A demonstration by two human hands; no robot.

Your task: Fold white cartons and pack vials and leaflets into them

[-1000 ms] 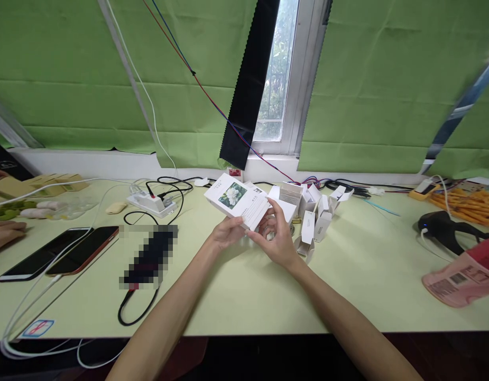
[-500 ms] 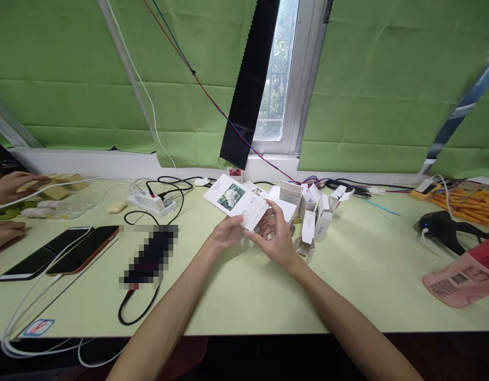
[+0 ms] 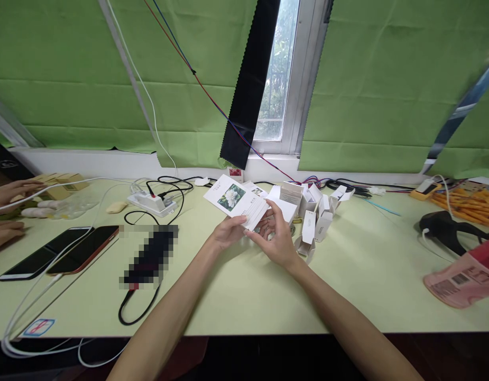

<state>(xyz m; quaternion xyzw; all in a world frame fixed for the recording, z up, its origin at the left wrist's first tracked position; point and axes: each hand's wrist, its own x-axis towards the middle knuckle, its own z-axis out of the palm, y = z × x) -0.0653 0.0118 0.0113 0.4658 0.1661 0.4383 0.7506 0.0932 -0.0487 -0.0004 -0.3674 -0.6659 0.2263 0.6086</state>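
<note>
Both hands hold a white printed card (image 3: 252, 212) with a picture of a white flower on green leaves, tilted over the table. My left hand (image 3: 229, 230) grips its lower edge, thumb on top and fingers underneath. At the right end, my right hand (image 3: 276, 237) is closed on the card, with its thumb at the near corner and fingers curled behind it. Several small white boxes (image 3: 324, 218), some with flaps up, stand just beyond and right of my right hand. Part of another printed card (image 3: 257, 189) shows behind the held one.
On the left lie two phones (image 3: 83, 250), a blurred dark device (image 3: 151, 256) on a black cable, and a white power strip (image 3: 153, 203). Another person's hands (image 3: 10, 197) are at the far left. A pink pouch (image 3: 462, 278) and a black strapped device (image 3: 438, 230) lie right.
My hands and the card stay almost still. At the far left, the other person's hands have shifted slightly.
</note>
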